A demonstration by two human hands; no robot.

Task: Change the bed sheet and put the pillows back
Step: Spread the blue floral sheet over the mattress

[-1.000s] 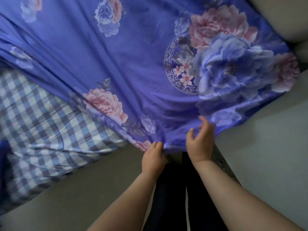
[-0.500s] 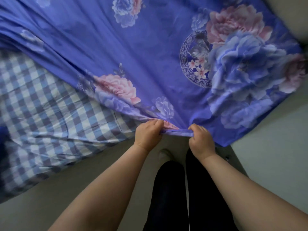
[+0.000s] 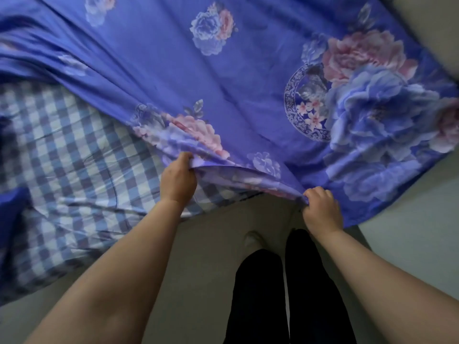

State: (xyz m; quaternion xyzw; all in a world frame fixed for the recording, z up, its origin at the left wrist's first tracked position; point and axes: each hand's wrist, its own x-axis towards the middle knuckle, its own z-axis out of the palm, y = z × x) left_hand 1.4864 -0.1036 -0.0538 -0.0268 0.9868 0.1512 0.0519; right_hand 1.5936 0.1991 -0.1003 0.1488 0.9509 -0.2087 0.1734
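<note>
A blue bed sheet (image 3: pixel 248 78) printed with large pink and blue flowers covers most of the bed. Under it, on the left, lies a blue and white checked sheet (image 3: pixel 69 170), partly uncovered. My left hand (image 3: pixel 177 180) grips the near hem of the floral sheet, lifted above the checked cloth. My right hand (image 3: pixel 321 209) is closed on the same hem further right, at the bed's edge. The hem stretches in a fold between both hands. No pillow is in view.
I stand on a pale floor (image 3: pixel 211 281) at the bed's near edge, my dark-trousered legs (image 3: pixel 280 294) below the hands. A pale wall or headboard (image 3: pixel 434 28) shows at the top right. A dark blue cloth (image 3: pixel 10 209) lies at the far left.
Both hands have closed on the floral sheet's hem and moved apart, the left one going left along the edge. The hem is now pulled out between them.
</note>
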